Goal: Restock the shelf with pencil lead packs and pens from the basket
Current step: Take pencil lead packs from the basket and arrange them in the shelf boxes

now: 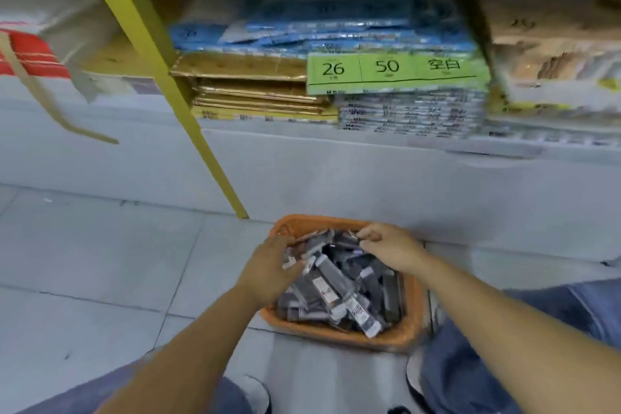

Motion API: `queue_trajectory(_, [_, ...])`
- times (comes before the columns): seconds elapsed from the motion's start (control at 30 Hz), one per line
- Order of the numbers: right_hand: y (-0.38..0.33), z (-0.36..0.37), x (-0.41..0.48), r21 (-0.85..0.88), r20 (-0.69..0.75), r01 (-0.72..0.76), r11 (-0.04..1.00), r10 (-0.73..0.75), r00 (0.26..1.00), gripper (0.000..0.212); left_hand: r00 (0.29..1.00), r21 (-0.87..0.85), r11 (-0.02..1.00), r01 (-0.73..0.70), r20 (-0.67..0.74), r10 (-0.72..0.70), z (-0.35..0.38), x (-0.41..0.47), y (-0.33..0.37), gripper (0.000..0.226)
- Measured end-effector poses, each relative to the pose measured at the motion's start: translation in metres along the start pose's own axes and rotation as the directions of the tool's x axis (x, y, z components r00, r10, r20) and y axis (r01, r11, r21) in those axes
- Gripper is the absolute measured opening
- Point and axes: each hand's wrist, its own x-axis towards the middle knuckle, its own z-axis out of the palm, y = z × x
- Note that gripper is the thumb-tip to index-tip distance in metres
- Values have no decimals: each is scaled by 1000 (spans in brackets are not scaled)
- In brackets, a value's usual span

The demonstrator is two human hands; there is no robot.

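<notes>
An orange basket (pixel 336 334) stands on the tiled floor in front of the shelf. It is heaped with several dark pencil lead packs (pixel 339 289) in clear wrappers. My left hand (pixel 272 265) reaches into the basket's left side and grips a few packs, their white ends showing past the fingers. My right hand (pixel 389 247) is over the far right of the basket, with thumb and fingers pinching the end of one pack. The image is blurred by motion.
The low shelf (pixel 302 151) ahead holds stacks of gold (pixel 255 91), blue and green-labelled flat packets (pixel 396 74) and brown ones at right (pixel 551 74). A yellow upright (pixel 188 111) runs diagonally down to the floor. My knees in blue trousers flank the basket.
</notes>
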Motion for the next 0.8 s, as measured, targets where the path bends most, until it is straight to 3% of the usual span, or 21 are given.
queue_trajectory(0.17, [53, 58, 22, 24, 134, -188, 982, 184, 974, 37, 974, -76, 974, 215, 89, -208, 60, 16, -45, 55])
queue_trajectory(0.3, [54, 96, 37, 18, 101, -143, 990, 140, 985, 52, 953, -96, 948, 303, 58, -299, 85, 25, -58, 45])
queue_trajectory(0.47, [46, 125, 49, -317, 41, -111, 942, 131, 991, 69, 932, -58, 932, 358, -48, -361, 95, 36, -45, 57])
queue_trajectory(0.6, [47, 133, 52, -287, 27, -119, 951, 133, 991, 67, 871, -48, 874, 484, -67, -486, 103, 40, -35, 70])
queue_trajectory(0.7, [45, 127, 60, -170, 71, -175, 970, 189, 979, 72, 824, -196, 809, 554, -8, -567, 105, 45, -35, 68])
queue_trajectory(0.8, [47, 118, 68, -133, 179, -223, 966, 244, 953, 77, 792, -408, 699, 587, 112, -600, 103, 47, -36, 41])
